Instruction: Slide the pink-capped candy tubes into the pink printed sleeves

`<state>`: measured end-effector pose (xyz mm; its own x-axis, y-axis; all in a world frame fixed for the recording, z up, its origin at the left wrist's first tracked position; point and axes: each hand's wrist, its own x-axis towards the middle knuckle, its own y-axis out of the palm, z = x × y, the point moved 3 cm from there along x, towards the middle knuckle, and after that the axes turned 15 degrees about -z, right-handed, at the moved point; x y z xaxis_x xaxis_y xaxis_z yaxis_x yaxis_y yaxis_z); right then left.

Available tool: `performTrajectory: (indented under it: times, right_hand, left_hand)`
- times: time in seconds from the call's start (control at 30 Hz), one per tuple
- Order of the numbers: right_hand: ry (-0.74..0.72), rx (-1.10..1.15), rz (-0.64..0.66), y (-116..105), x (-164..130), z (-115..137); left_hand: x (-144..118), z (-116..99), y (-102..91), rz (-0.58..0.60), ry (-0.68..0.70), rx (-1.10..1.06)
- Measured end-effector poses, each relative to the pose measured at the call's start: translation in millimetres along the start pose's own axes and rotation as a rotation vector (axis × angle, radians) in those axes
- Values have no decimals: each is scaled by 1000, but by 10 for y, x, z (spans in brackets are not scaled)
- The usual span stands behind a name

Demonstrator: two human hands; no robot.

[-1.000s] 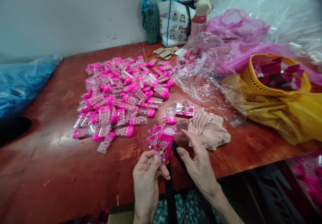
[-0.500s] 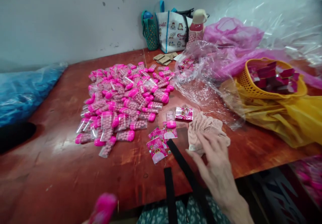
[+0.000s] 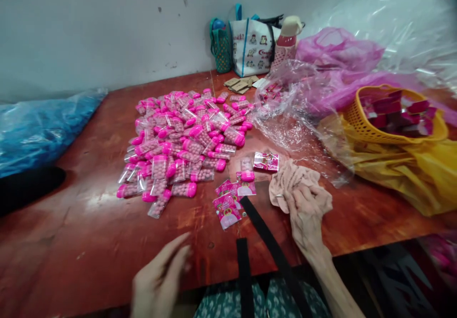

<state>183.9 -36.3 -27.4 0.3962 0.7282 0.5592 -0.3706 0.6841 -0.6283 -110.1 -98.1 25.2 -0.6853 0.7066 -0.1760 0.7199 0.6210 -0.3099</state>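
My right hand (image 3: 307, 213) rests on a crumpled beige cloth (image 3: 285, 184), its fingers curled into the fabric. Over the front of the table my left hand (image 3: 159, 275) is smeared by motion; its fingers are stretched out and nothing shows in them. Between the hands lie several pink printed cards (image 3: 226, 211). One small clear bottle with a pink cap (image 3: 245, 175) lies just behind them, beside a shiny pink printed packet (image 3: 266, 161). A large heap of similar bottles filled with pink beads (image 3: 185, 142) spreads across the middle of the table.
A yellow basket (image 3: 367, 130) of dark pink pieces stands on a yellow plastic bag (image 3: 400, 175) at right. Clear film (image 3: 296, 118) and a pink bag (image 3: 339, 49) lie behind. A blue bag (image 3: 43, 127) is at left; a tote (image 3: 253, 46) stands against the wall.
My left hand has come up into view from the bottom edge, and the pink-capped object seen there is gone from sight. My right hand has closed its fingers into the cloth.
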Motion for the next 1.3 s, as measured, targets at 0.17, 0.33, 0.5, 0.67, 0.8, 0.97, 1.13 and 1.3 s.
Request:
performTrajectory:
  times: [0.17,0.33,0.5,0.67,0.8,0.97,1.13,1.3]
  right_hand:
    - [24,134,33,-145,0,-138]
    - [4,235,70,-213,-33,-272]
    - [-33,193,42,-154,-49,-254]
    - [-41,151,4,-162,-35,-217]
    - [-43,94,12,-220,49,-47]
    - [-115,235,117,-143,255,461]
    - [-163,332,360,128,234,719]
    - [-243,339,486,327,-85,799]
  left_hand:
    - [-697,-322,1553,654,618,142]
    - [-982,-154,2130,694,761,171]
    - [-886,-131,1921,642,791,179]
    - [-341,-221,1431,400,775,246]
    - [184,-260,1167,205,768,302]
    - [296,-261,1216,254,860,393]
    - [214,-156,1155,249,897,484]
    - [209,-48,1026,191,926,521]
